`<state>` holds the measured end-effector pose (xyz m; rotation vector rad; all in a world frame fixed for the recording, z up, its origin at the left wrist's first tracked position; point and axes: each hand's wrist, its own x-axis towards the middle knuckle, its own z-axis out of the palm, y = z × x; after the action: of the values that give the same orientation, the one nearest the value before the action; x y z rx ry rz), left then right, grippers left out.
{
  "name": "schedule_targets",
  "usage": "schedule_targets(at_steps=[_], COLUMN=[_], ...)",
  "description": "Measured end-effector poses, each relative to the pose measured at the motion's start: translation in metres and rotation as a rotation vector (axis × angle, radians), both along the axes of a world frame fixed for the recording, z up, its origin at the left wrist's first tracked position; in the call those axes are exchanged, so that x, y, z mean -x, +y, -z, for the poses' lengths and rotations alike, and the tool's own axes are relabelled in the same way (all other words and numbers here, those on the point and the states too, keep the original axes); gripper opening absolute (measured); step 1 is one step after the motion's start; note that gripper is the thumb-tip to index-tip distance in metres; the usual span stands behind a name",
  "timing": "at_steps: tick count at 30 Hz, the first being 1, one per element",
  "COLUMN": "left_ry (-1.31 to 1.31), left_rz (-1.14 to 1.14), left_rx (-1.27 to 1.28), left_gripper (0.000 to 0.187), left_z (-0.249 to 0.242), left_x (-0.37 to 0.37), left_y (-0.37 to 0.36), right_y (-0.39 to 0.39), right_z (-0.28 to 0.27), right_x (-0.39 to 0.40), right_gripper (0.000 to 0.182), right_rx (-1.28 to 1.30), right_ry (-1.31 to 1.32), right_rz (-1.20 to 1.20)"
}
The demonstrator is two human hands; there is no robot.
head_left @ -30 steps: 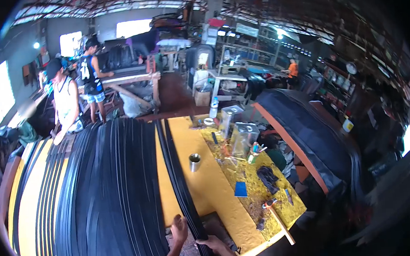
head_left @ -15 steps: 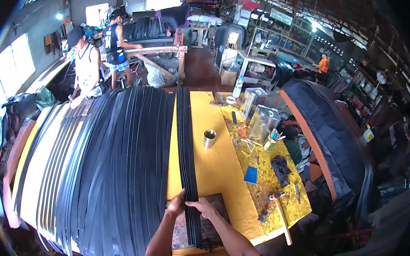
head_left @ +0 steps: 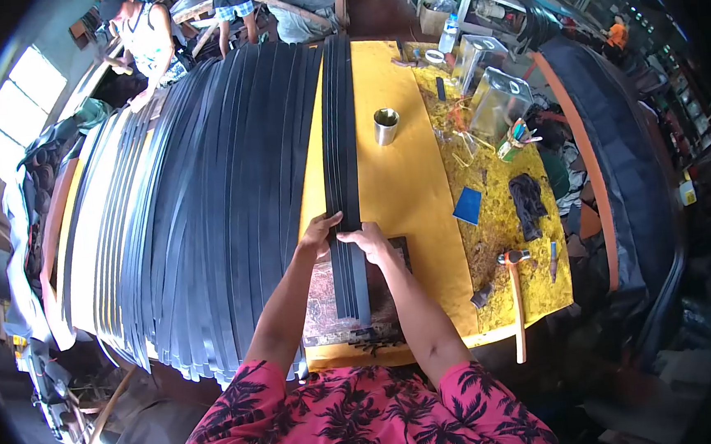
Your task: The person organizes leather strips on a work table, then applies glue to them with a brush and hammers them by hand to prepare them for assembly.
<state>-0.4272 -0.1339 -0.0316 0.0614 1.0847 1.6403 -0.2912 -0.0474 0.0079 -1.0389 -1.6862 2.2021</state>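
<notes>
A narrow stack of long black strips (head_left: 340, 157), leather-like, runs away from me down the yellow-covered table (head_left: 421, 209). My left hand (head_left: 317, 234) is closed on its left edge, thumb on top. Opposite it, my right hand (head_left: 367, 243) grips the right edge, with the thumb pointing inward. The strips' near ends lie a little unevenly over a dark, worn board (head_left: 320, 299). Left of my hands spreads a wide layer of similar black strips (head_left: 230, 189), draped over the near table edge. My fingers' undersides are hidden.
To the right are a metal cup (head_left: 386, 127), a blue rectangular piece (head_left: 467, 206), a hammer (head_left: 517, 301), a dark cloth (head_left: 527, 206), a pen holder (head_left: 517, 143) and clear containers (head_left: 499, 100). A co-worker (head_left: 149, 38) stands at the far left, another person behind.
My view has tilted downward, so the table sits higher and my pink shirt shows. Both hands stay on the strip stack. The co-worker's arm at the left is now raised.
</notes>
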Motion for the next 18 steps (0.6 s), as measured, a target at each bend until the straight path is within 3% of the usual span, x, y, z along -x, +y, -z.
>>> schedule_targets(at_steps=[2, 4, 10, 11, 14, 18], left_ry=[0.011, 0.028, -0.006, -0.006, -0.026, -0.107], left_rz=[-0.016, -0.013, 0.007, 0.047, 0.005, -0.043], left_rx=[0.039, 0.148, 0.127, 0.106, 0.161, 0.051], left_gripper=[0.035, 0.037, 0.035, 0.035, 0.031, 0.031], left_z=[-0.005, -0.018, 0.010, 0.020, 0.015, 0.015], left_x=[0.006, 0.009, 0.025, 0.026, 0.027, 0.021], left_y=[0.008, 0.011, -0.008, -0.013, -0.022, -0.017], right_y=[0.008, 0.013, 0.030, 0.031, 0.038, 0.051], right_z=[-0.020, -0.002, 0.033, 0.013, 0.022, 0.046], right_x=[0.007, 0.015, 0.032, 0.027, 0.027, 0.023], right_gripper=[0.075, 0.076, 0.044, 0.033, 0.026, 0.036], right_rx=[-0.122, -0.248, -0.091, 0.148, 0.208, 0.138], right_ry=[-0.173, -0.102, -0.005, 0.050, -0.022, -0.164], right_rz=[-0.002, 0.043, -0.003, -0.026, -0.040, -0.047])
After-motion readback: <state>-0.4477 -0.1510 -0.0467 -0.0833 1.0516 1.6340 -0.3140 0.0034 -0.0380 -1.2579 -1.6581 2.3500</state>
